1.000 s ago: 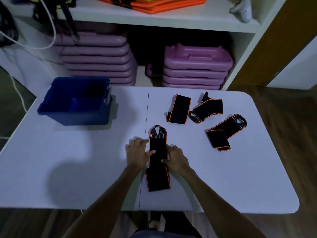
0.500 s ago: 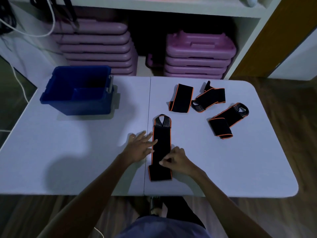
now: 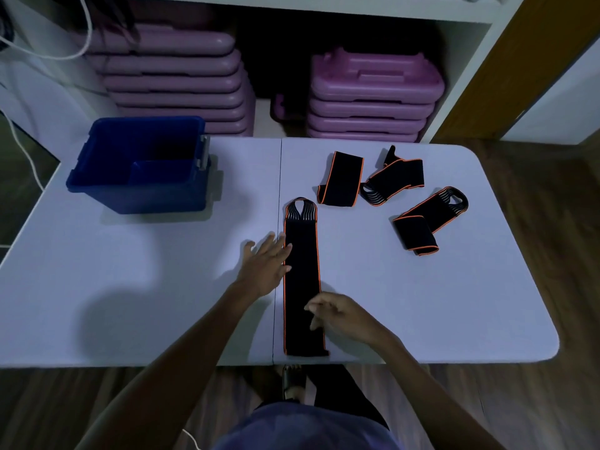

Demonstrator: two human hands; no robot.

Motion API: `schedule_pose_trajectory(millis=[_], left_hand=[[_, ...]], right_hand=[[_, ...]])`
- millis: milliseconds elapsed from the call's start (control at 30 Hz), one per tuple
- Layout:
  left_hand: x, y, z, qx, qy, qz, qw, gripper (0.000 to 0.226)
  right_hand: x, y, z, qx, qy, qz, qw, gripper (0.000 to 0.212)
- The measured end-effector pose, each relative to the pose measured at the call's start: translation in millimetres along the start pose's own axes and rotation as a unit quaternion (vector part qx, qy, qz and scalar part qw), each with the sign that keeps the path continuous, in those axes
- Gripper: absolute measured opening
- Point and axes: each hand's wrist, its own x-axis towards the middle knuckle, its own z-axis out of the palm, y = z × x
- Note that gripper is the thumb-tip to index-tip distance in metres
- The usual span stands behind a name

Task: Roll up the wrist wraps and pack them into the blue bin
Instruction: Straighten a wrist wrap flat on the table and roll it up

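Note:
A black wrist wrap with orange edging (image 3: 302, 271) lies flat and straight on the white table (image 3: 130, 303), its loop end pointing away from me. My left hand (image 3: 264, 266) rests open with flat fingers on the wrap's left edge. My right hand (image 3: 341, 315) hovers over the wrap's lower right edge, fingers loosely curled, holding nothing. Three more wraps lie loosely folded at the right: one (image 3: 341, 183), another (image 3: 394, 181), a third (image 3: 428, 219). The blue bin (image 3: 143, 193) stands at the table's far left and looks empty.
Stacks of purple plastic steps (image 3: 373, 99) sit under a white shelf behind the table. A white cable (image 3: 22, 147) hangs at the far left. The wooden floor (image 3: 535, 401) surrounds the table, and my legs are below its front edge.
The wrap has been smoothed out longer toward the front edge. My right hand slid down toward the near end and lifted slightly; my left hand opened flat beside the wrap.

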Motion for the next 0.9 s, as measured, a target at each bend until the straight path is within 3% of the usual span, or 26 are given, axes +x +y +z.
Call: schedule_pose_trajectory(millis=[100, 200, 333, 433, 567, 700, 800, 900], left_hand=[[-8, -6, 9, -0.006, -0.029, 0.016, 0.999, 0.069], [-11, -12, 19, -0.013, -0.028, 0.016, 0.999, 0.094], [-3, -24, 13, 0.002, -0.044, -0.021, 0.999, 0.107], [5, -29, 4, 0.011, -0.083, -0.028, 0.996, 0.091], [12, -28, -1, -0.017, -0.084, -0.029, 0.996, 0.085], [22, -6, -8, -0.143, 0.091, -0.044, 0.985, 0.063], [56, 23, -29, -0.218, 0.149, -0.060, 0.963, 0.043], [102, 44, -52, -0.297, 0.170, -0.110, 0.933, 0.043]], right_hand=[[20, 3, -10, -0.261, 0.085, -0.035, 0.961, 0.044], [38, 1, -13, -0.449, 0.042, -0.006, 0.892, 0.070], [58, -6, -7, -0.509, 0.032, -0.002, 0.860, 0.076], [68, -8, -7, -0.513, 0.046, -0.007, 0.857, 0.076], [69, 3, -9, -0.459, 0.052, -0.018, 0.887, 0.075], [63, -3, -33, -0.186, 0.162, -0.067, 0.967, 0.054], [74, -14, -72, -0.053, 0.266, -0.028, 0.962, 0.025], [96, -24, -112, 0.037, 0.328, 0.028, 0.943, 0.027]])
